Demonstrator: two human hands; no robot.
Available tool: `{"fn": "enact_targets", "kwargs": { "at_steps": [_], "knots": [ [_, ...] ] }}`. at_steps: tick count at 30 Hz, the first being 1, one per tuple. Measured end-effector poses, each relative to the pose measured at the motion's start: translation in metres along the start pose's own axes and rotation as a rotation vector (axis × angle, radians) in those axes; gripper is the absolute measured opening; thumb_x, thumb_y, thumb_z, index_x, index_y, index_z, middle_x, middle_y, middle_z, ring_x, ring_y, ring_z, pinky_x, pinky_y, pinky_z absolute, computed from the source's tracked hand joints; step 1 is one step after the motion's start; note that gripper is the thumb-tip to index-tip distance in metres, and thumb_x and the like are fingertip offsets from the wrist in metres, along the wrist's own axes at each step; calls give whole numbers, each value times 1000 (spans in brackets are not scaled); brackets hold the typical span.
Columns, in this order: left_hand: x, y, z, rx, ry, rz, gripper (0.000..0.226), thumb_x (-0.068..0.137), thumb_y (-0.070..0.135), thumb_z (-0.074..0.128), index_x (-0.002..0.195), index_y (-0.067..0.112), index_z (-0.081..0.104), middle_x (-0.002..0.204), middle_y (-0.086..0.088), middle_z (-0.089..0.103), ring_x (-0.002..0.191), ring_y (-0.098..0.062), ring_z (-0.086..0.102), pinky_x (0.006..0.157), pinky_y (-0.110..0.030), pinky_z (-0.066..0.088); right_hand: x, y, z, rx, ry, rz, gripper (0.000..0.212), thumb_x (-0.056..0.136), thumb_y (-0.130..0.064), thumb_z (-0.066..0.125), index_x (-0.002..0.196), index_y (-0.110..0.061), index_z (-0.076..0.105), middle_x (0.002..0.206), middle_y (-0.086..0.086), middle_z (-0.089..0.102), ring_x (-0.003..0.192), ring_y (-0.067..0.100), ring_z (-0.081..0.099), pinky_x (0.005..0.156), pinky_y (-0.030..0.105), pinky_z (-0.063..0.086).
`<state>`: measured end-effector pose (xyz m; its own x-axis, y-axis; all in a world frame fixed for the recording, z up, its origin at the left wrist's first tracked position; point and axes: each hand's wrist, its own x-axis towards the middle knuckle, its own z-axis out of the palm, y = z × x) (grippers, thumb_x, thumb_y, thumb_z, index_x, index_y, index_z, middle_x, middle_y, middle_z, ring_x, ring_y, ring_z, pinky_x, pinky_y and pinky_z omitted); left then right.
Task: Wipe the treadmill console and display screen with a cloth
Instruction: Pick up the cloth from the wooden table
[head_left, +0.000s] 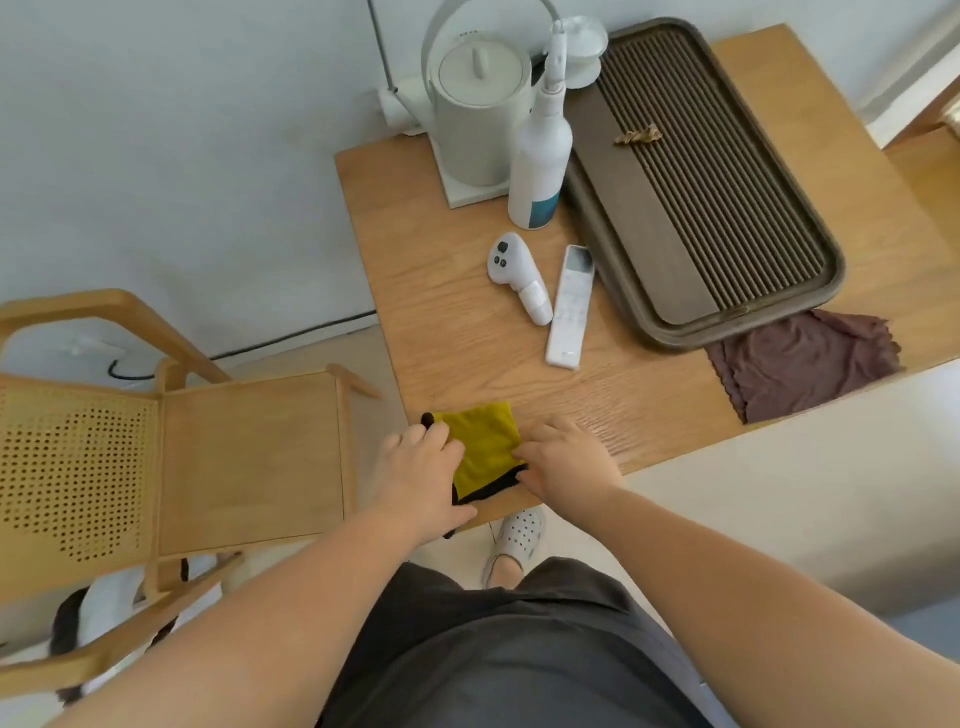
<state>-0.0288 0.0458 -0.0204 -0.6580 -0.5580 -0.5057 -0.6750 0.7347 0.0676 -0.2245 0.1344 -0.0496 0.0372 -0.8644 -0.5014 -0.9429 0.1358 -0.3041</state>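
Observation:
A folded yellow cloth (484, 448) with a black edge lies at the near left corner of the wooden table (431, 291). My left hand (423, 475) rests on the cloth's left side, fingers curled over its edge. My right hand (563, 460) presses on its right side, with the fingertips on the fabric. A white spray bottle (540, 161) stands upright further back on the table. No treadmill, console or screen is in view.
A white kettle (480, 109) stands at the back by the bottle. A white handheld controller (517, 275) and a white remote (570, 306) lie mid-table. A dark slatted tray (696, 171) and a brown cloth (800, 364) are on the right. A wooden rattan chair (171, 452) stands to the left.

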Motion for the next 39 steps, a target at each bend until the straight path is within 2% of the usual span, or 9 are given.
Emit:
{"fn": "enact_targets", "kwargs": {
  "at_steps": [4,8,12,15,18,21,26,31,39],
  "knots": [
    [4,10,1,29,27,-26,55,85,64,58,121,23,54,124,0,48,118,-24,44,98,-40,36,-1,2,3,23,45,-23,39,102,-37,39,109,-22,75,112,-6,67,116,24,51,96,40,46],
    [8,11,-5,-118,76,-33,33,88,48,56,106,22,63,111,2,55,112,-23,49,92,-38,39,-4,6,3,130,268,-20,40,91,-37,38,79,-17,70,81,-2,67,81,27,63,69,40,57],
    [12,7,-19,-328,178,-27,28,85,42,52,92,19,66,95,4,63,96,-24,57,79,-37,45,-14,5,-14,309,330,38,19,97,-25,56,92,-11,67,83,6,67,78,32,63,65,36,45],
    [10,10,-44,-507,294,-44,19,88,35,55,96,24,67,90,7,65,90,-19,58,75,-36,47,-31,4,-30,436,415,92,22,95,-30,54,102,-16,70,81,2,69,75,27,63,66,39,50],
    [7,16,-70,-655,338,20,8,96,27,58,101,30,63,88,13,65,84,-11,59,69,-32,48,-52,0,-45,579,508,165,6,89,-18,65,91,-20,70,73,-5,64,72,19,61,66,32,48],
    [1,25,-98,-751,341,127,6,100,28,56,97,30,61,80,12,65,76,-8,61,63,-32,49,-77,-7,-59,629,588,253,16,85,-12,69,84,-27,63,69,-13,55,70,11,55,62,21,41],
    [-14,48,-139,-872,291,296,16,97,24,60,83,29,65,73,7,66,73,-9,60,62,-24,46,-127,-19,-63,713,689,404,15,82,-16,68,86,-31,65,79,-9,64,79,12,61,69,30,51],
    [-46,77,-167,-829,154,498,14,95,31,60,82,30,65,73,11,65,78,-12,61,67,-30,49,-189,-60,-47,759,779,605,20,83,-11,69,73,-28,63,72,-4,63,68,6,55,63,22,44],
    [-96,106,-149,-821,-21,684,15,95,25,64,80,28,67,70,10,64,78,-10,62,69,-29,52,-286,-122,14,830,811,933,20,82,-14,67,77,-33,64,80,-7,70,82,18,68,77,39,57]
  ]
}}
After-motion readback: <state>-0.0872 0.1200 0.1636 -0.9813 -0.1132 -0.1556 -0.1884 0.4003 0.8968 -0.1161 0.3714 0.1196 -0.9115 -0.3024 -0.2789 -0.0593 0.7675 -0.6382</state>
